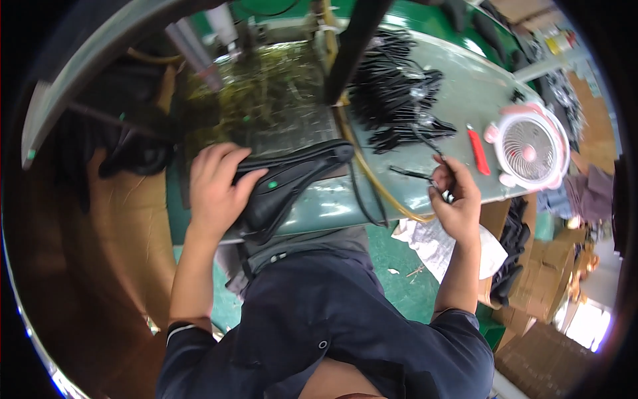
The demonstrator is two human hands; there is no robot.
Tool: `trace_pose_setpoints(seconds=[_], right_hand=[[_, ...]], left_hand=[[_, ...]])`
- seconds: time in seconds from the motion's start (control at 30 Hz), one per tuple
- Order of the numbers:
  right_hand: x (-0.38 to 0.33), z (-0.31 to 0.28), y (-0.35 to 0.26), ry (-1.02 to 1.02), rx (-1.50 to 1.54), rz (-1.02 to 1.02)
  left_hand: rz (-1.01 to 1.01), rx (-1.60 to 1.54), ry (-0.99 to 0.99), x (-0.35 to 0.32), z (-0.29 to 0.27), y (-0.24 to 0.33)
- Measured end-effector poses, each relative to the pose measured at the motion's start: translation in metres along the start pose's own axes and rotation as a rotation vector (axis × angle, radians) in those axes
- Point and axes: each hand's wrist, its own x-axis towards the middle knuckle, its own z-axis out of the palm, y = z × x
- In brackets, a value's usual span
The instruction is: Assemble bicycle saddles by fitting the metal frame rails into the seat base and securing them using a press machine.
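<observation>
A black bicycle saddle lies at the near edge of the bench, its narrow nose pointing right and a small green dot on it. My left hand is wrapped over its wide end, thumb on one side and fingers on the other. Over the right part of the bench, my right hand pinches a thin black strip whose free end sticks out leftward. Beyond that hand lie several bundles of similar black strips, bound in the middle. Whether the strips are rails or cords I cannot tell.
A red-handled cutter and a pink-and-white fan sit at the right. A yellow hose crosses the bench beside a dark post. Behind the saddle is a plastic-covered metal plate. Cardboard boxes stand at the right.
</observation>
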Motion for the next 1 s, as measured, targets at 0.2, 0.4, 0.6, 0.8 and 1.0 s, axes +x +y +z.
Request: trace_pose_setpoints(seconds=[0.2,0.4,0.6,0.8,1.0], right_hand=[[0.018,0.099,-0.040,-0.433,0.167,-0.126],[0.018,0.168,-0.051,-0.298,-0.013,-0.469],[0.020,0.180,-0.050,-0.324,-0.049,-0.558],[0.044,0.182,-0.071,-0.354,-0.119,-0.781],[0.046,0.189,-0.064,-0.363,-0.039,-0.736]], left_hand=[[-0.333,-0.395,0.119,-0.041,0.008,-0.023],[-0.384,-0.502,0.298,-0.065,0.030,-0.026],[-0.452,-0.557,0.378,-0.066,0.037,-0.022],[-0.454,-0.551,0.335,-0.065,0.037,-0.020],[-0.443,-0.574,0.323,-0.067,0.038,-0.025]])
